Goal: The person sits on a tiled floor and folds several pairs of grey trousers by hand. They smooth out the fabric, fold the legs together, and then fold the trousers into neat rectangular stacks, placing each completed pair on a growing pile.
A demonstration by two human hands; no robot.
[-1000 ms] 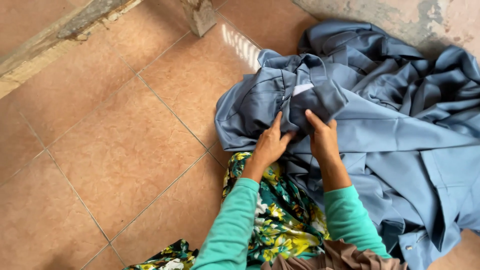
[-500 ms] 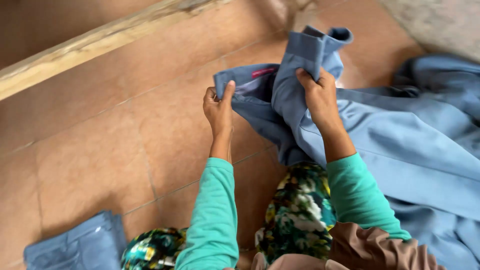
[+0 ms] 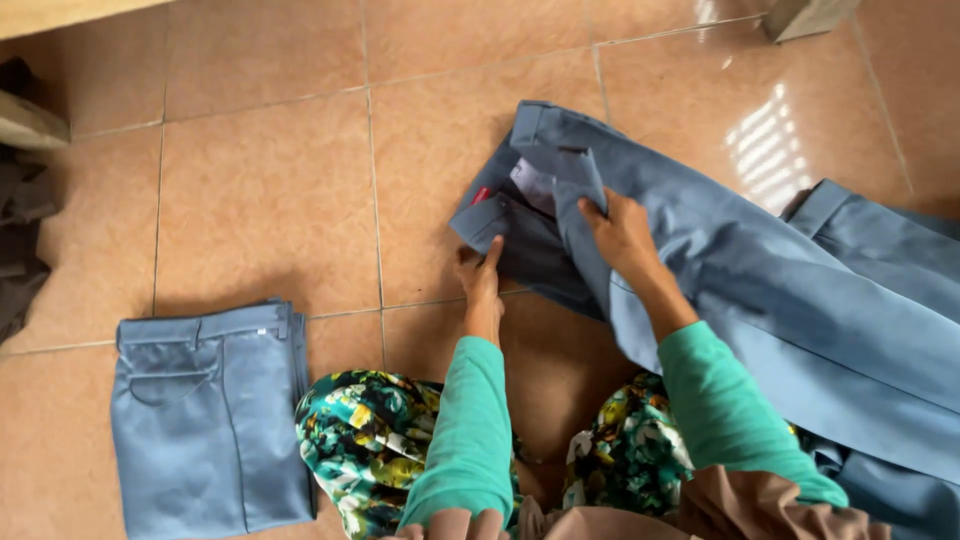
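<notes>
A pair of blue-grey trousers (image 3: 760, 270) lies spread on the tiled floor, waistband towards the upper left. My left hand (image 3: 482, 280) pinches the near corner of the open waistband, fingers closed on the cloth. My right hand (image 3: 622, 235) presses and grips the fly flap in the middle of the waist. Both arms wear teal sleeves.
A folded pair of the same blue-grey trousers (image 3: 210, 410) lies at the lower left. More blue cloth (image 3: 880, 230) is piled at the right. My floral-patterned lap (image 3: 370, 440) is at the bottom. Dark cloth (image 3: 20, 230) sits at the left edge, a block (image 3: 805, 15) at the top right.
The trousers were held up off the floor; now they lie flat on the tiles with both hands at the waistband. The view has swung left, showing the folded pair.
</notes>
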